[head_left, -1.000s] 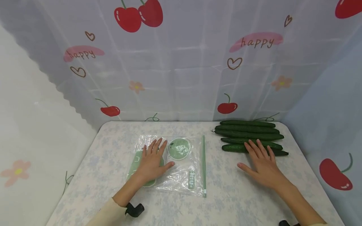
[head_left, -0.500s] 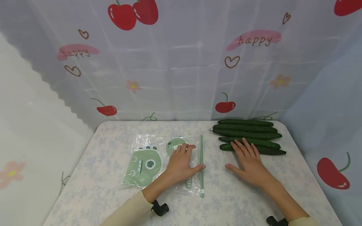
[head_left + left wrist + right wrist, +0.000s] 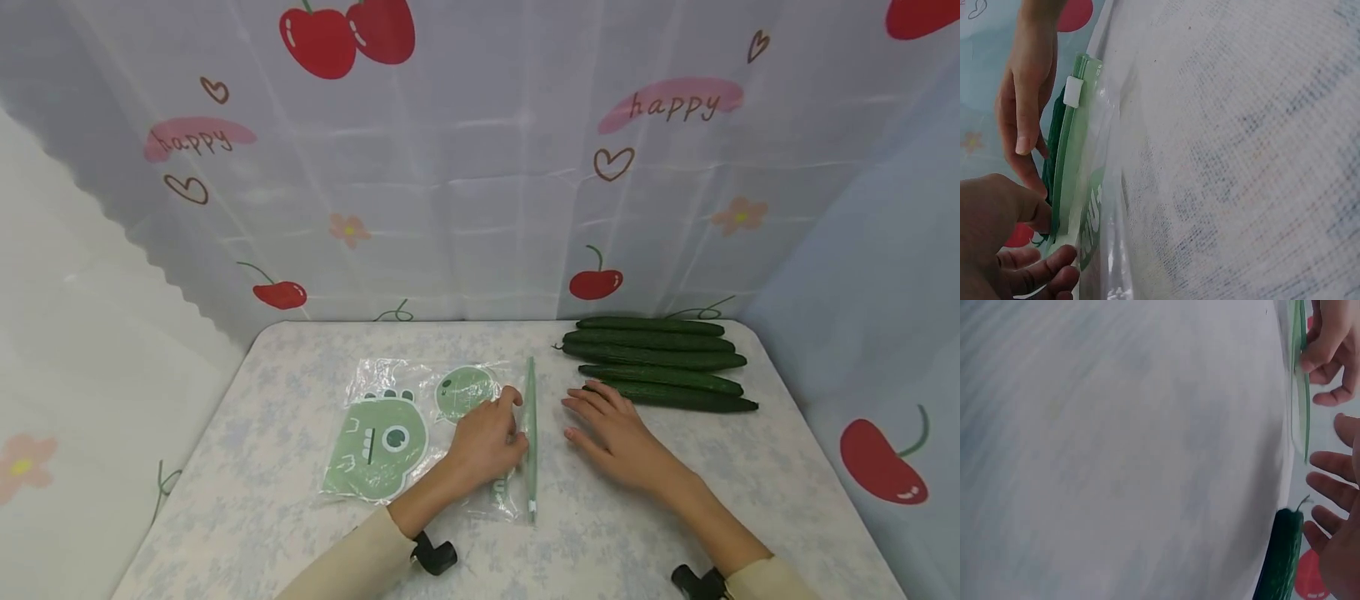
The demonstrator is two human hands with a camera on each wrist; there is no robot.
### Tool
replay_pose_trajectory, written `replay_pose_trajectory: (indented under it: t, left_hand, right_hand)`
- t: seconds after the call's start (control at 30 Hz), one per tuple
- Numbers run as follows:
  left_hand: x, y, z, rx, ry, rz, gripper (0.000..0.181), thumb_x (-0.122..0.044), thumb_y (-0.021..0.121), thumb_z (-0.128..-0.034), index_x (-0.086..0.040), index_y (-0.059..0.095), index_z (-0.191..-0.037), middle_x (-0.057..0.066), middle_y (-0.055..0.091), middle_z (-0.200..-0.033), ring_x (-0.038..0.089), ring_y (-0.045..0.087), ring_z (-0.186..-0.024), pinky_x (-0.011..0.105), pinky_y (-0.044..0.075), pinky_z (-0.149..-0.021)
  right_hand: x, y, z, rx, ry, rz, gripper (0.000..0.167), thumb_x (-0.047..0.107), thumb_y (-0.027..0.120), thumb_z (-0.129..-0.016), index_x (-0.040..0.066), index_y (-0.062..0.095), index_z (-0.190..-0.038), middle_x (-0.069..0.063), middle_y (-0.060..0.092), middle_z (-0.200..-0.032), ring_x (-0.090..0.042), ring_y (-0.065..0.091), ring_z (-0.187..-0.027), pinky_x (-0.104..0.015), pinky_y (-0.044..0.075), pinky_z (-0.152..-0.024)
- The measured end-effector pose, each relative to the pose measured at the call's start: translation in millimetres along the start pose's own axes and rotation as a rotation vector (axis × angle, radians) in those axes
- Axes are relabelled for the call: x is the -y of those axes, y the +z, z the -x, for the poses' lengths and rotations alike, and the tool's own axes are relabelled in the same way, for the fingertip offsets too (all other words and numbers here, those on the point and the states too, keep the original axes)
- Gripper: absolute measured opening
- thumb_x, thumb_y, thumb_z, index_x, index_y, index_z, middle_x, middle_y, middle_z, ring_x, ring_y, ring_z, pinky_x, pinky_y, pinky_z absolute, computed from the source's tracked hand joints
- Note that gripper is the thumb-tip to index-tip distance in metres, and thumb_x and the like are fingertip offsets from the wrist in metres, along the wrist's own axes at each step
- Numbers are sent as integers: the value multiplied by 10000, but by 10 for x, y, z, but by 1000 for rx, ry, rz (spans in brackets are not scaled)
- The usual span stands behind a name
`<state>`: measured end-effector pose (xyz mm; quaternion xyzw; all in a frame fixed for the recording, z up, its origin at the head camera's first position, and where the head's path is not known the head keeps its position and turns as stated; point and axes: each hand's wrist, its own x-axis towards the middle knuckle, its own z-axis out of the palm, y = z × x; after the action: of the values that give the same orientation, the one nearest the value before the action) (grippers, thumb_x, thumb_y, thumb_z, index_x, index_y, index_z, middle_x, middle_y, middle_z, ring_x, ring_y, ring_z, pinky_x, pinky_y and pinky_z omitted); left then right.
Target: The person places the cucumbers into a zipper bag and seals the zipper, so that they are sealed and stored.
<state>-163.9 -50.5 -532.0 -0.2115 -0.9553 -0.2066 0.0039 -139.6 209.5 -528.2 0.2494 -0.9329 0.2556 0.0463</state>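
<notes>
A clear zip bag (image 3: 375, 450) with green cartoon prints lies flat, its green zip strip (image 3: 531, 450) on the right side. My left hand (image 3: 483, 442) pinches that strip between thumb and fingers; the left wrist view shows the thumb against the strip (image 3: 1069, 156) and a white slider (image 3: 1072, 91) at one end. My right hand (image 3: 618, 442), fingers spread and relaxed, is between the bag and the cucumbers (image 3: 660, 360), holding nothing. Its fingertips are near the left end of the closest cucumber; whether they touch it cannot be told.
Several dark green cucumbers lie side by side at the back right of the table (image 3: 285, 375), which has a pale patterned cover. A curtain (image 3: 465, 208) with cherry prints hangs behind the table.
My left hand has moved right across the bag and closed on its zip strip, which has risen slightly. My right hand has moved left, away from over the cucumbers.
</notes>
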Motion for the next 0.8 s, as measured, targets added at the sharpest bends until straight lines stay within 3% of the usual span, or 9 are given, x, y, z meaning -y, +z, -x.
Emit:
replay_pose_trajectory:
  t: [0.27, 0.43, 0.6, 0.7, 0.8]
  left_hand:
    - [63, -36, 23, 7, -5, 98, 462, -173, 705, -883, -192, 529, -1310, -103, 667, -842, 55, 541, -643, 244, 436, -554]
    - [73, -50, 52, -12, 8, 175, 453, -110, 672, -891, -212, 546, -1314, -72, 658, -889, 43, 531, -655, 229, 437, -567]
    - [43, -152, 104, 0, -6, 237, 342, -99, 592, -978, -215, 662, -1293, -48, 579, -916, 59, 505, -660, 226, 436, -583]
    - [52, -209, 133, -8, -24, 224, 272, -133, 579, -1000, -191, 742, -1209, -44, 553, -919, 65, 489, -650, 225, 433, -592]
    - [75, -255, 160, -53, -24, 118, 179, -236, 639, -1006, -197, 775, -1115, -63, 562, -911, 56, 505, -677, 228, 433, -598]
  right_hand:
    - [217, 154, -197, 89, -58, -53, 597, 399, 709, -1037, 143, 578, -1560, -57, 544, -1644, -373, 395, -1582, -698, 346, -1258]
    - [281, 230, -222, 125, -25, -49, 633, 464, 695, -1036, 125, 576, -1557, -93, 513, -1665, -395, 367, -1597, -717, 307, -1274]
    - [307, 289, -206, 162, 6, -38, 665, 534, 663, -1037, 136, 569, -1562, -83, 475, -1691, -407, 341, -1611, -723, 334, -1253]
    - [323, 301, -194, 186, 12, -35, 687, 533, 674, -1029, 143, 547, -1581, -67, 458, -1706, -408, 322, -1621, -720, 325, -1259]
    - [344, 296, -187, 198, 5, -15, 700, 515, 699, -1018, 129, 543, -1581, -72, 459, -1706, -429, 334, -1610, -722, 334, -1250]
